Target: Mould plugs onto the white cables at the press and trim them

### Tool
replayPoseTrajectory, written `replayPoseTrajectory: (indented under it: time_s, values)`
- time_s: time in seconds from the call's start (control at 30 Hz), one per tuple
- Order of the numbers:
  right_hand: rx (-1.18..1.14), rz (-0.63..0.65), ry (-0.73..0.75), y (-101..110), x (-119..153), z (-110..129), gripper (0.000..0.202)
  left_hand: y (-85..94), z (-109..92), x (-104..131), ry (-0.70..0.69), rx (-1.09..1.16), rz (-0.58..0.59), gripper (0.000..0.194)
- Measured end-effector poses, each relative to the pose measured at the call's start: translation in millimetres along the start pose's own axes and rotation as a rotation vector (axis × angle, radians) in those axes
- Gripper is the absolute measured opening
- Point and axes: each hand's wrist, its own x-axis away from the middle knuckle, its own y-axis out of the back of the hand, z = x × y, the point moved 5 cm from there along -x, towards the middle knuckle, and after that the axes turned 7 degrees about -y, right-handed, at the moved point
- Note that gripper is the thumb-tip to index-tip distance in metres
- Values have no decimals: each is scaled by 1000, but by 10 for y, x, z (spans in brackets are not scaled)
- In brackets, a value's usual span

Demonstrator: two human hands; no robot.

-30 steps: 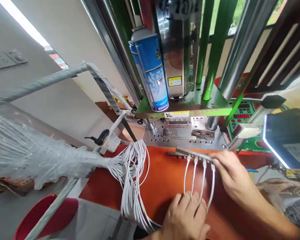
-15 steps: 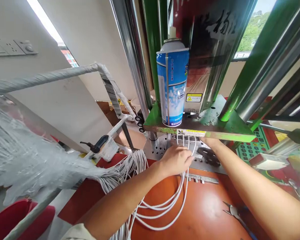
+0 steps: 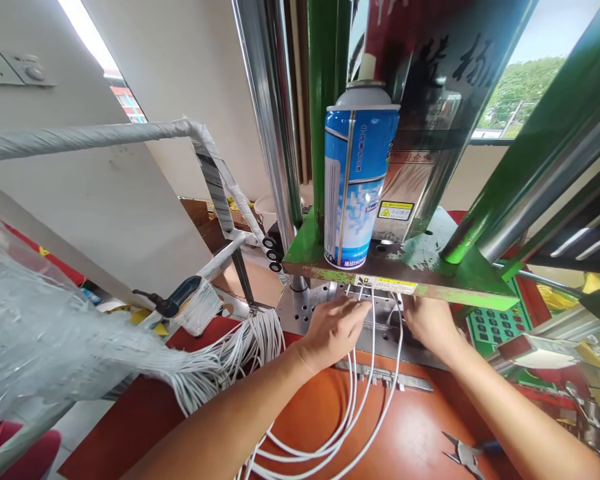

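Note:
Several white cables (image 3: 373, 340) run from under the green press plate (image 3: 460, 280) down over the red-brown table. My left hand (image 3: 333, 330) is closed around some of them just in front of the press; its fingertips are partly hidden by the cables and plate edge. To the right, my right hand (image 3: 430, 323) reaches beneath the plate beside the rightmost cable, its fingers mostly hidden. A blue spray can (image 3: 360, 180) stands upright on the plate above both hands.
Pliers (image 3: 465, 457) and a metal strip (image 3: 413, 382) lie on the table (image 3: 410, 427). A thick cable bundle (image 3: 205, 373) is at left, below a wrapped metal frame (image 3: 80, 139). A green keypad (image 3: 497, 323) is at right.
My left hand has shifted slightly left and down, and the cables beside it have spread apart. My right hand has come lower, showing more of its back. The camera view has shifted.

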Motion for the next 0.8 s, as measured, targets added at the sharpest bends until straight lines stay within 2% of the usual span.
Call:
replayPoseTrajectory:
  time_s: [0.1,0.17,0.3,0.4,0.53,0.67,0.73,0.8]
  values:
    - [12,44,4,77,376,136,39,-29,-18,-42,-3,-64,23,20]
    - [-45,89,-2,76,497,255,40,-55,-9,-81,19,-109,61,20]
    - [-175,118,-8,51,438,437,35,-77,35,-92,57,-161,115,26]
    - [-152,111,14,19,371,466,36,-81,42,-71,37,-203,149,30]
    - [-93,101,29,1,414,461,40,-94,38,-66,45,-235,193,31]
    - [156,-2,114,61,467,626,39,-108,28,-56,58,-213,190,35]
    - [303,-1,156,15,455,728,35,-113,30,-45,66,-189,177,41]
    - [354,31,160,-74,414,787,31,-111,38,-40,76,-171,160,44]
